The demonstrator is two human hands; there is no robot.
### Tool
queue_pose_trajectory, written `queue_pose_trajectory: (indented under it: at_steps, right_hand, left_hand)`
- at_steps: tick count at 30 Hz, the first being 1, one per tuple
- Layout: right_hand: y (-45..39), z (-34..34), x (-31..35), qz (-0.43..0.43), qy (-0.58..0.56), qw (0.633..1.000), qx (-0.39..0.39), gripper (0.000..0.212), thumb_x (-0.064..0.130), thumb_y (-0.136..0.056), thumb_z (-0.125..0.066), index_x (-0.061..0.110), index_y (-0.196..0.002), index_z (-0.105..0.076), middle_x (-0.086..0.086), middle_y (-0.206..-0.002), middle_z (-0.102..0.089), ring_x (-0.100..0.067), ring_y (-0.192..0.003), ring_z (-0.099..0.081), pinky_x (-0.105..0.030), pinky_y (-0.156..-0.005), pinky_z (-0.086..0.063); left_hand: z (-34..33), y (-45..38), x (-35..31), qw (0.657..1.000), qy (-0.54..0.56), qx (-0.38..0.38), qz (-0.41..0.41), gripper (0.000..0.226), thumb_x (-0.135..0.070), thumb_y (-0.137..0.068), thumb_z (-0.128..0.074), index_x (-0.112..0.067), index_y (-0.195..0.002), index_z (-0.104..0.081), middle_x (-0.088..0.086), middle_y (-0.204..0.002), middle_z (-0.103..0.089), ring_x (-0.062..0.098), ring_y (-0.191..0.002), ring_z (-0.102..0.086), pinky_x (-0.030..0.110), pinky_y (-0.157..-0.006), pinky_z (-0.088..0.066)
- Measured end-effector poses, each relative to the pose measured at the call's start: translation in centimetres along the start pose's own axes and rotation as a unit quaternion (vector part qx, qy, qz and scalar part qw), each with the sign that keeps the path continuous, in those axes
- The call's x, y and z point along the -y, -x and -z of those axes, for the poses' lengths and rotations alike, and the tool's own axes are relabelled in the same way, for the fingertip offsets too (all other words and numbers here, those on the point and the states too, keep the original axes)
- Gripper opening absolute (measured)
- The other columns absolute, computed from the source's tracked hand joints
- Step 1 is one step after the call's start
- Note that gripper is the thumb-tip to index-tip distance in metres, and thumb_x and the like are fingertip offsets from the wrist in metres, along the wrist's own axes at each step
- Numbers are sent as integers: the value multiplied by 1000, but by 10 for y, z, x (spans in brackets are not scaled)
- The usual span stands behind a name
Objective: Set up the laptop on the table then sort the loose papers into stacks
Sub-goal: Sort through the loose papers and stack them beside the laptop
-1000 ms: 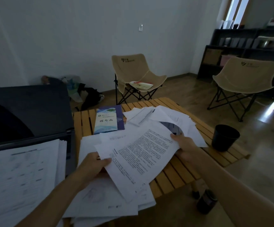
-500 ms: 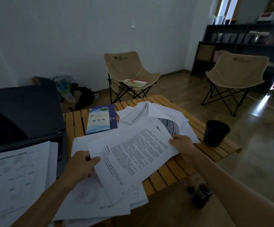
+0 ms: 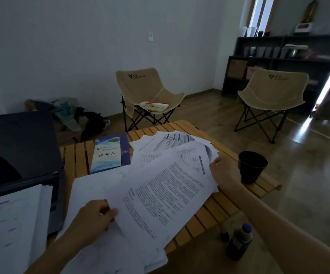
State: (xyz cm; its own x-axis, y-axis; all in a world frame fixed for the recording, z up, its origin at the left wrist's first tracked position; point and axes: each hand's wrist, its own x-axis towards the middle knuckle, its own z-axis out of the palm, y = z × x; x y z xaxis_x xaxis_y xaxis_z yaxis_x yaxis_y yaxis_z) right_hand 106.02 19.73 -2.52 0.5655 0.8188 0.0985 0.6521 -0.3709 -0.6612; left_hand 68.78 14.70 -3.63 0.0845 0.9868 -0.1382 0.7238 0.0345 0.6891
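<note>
both hands pinching: left hand [image 3: 93,220], right hand [image 3: 224,172]; loose papers [image 3: 166,192] now gathered higher (sorting underway, laptop [image 3: 19,149] already placed).

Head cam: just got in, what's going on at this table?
A person is sorting loose papers on a slatted table. The left hand grips the near edge of a printed sheet, and the right hand holds the far side of the papers fanned out under it. The laptop stands open at the left, with a paper stack over its keyboard. A booklet and a black cup also sit on the table. Sorting looks unfinished.
</note>
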Motion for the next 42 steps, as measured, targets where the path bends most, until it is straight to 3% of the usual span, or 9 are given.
queue_pose_trajectory:
  at_steps: [3, 5, 12, 19, 26, 30, 33, 37, 42]
  right_hand:
    - [-40, -10, 12, 52, 52, 997, -23, 63, 39, -92, -64, 11, -144, -40, -11, -145, -44, -29, -133, -43, -43, -108, -39]
    - [-71, -17, 18, 15, 12, 999, 29, 81, 42, -89, -69, 6, -149, -30, -14, -149, -40, -31, -134, -42, -45, -107, -42]
    - [-122, -35, 17, -60, -110, 991, 55, 39, 27, -98, -49, -11, -107, -55, -11, -85, -58, -25, -74, -58, -30, -64, -49]
    - [-88, 51, 108, 251, -141, 935, -205, 18, 22, -105, -44, 15, -95, -58, 6, -79, -53, -13, -73, -53, -32, -64, -40]
    - [5, 138, 173, 494, 6, 865, -90, 20, 25, -101, -52, 15, -86, -61, 2, -74, -61, -21, -71, -60, -41, -64, -48]
    - [64, 147, 199, 525, -29, 850, 29, 22, 22, -98, -61, 37, -82, -64, 20, -78, -66, 2, -76, -64, -17, -71, -48]
    - [92, 139, 193, 498, -55, 865, 43, 16, 31, -92, -68, 45, -100, -65, 22, -98, -67, 7, -92, -61, -18, -83, -46]
    - [113, 137, 166, 305, -199, 931, 33, 57, 40, -82, -78, 34, -131, -50, 13, -132, -56, 10, -119, -47, -20, -101, -40]
    - [143, 79, 136, 205, -424, 808, 353, 34, 13, -95, -64, 18, -128, -64, 0, -122, -71, -24, -115, -67, -44, -95, -55]
  left_hand:
    - [-3, -7, 3, 999, -34, -6, 13, 27, -29, -93, -63, -10, -74, -68, -1, -64, -70, 8, -52, -63, 15, -52, -42]
    - [-5, -14, 5, 998, -48, 6, 33, 26, -31, -93, -62, -15, -74, -68, -3, -64, -69, 6, -51, -62, 14, -52, -40]
    - [-9, -42, -4, 998, 18, 0, 66, 18, -27, -95, -60, -15, -84, -69, 2, -62, -71, 14, -51, -67, 21, -50, -49]
    - [-28, -53, -30, 983, 148, -11, 103, 19, -11, -93, -64, 5, -83, -68, 13, -68, -73, 29, -58, -70, 36, -59, -60]
    - [20, -13, -88, 949, 8, -289, -126, 93, -40, -78, -78, -18, -150, -23, 9, -149, -32, 28, -132, -39, 50, -103, -44]
    - [58, 12, -138, 950, 69, -214, -217, 51, -40, -84, -73, -23, -127, -53, -1, -127, -59, 12, -115, -57, 26, -96, -50]
    - [63, 30, -135, 954, 160, -166, -190, 8, -24, -91, -65, -18, -94, -67, 7, -89, -71, 26, -82, -69, 47, -74, -60]
    - [72, 58, -93, 889, 342, -229, -200, 26, -18, -91, -67, -14, -117, -67, -1, -108, -72, 18, -101, -69, 33, -83, -59]
    - [70, 75, -55, 882, 355, -249, -186, 35, -23, -92, -67, -18, -126, -63, -7, -117, -70, 13, -106, -66, 38, -87, -56]
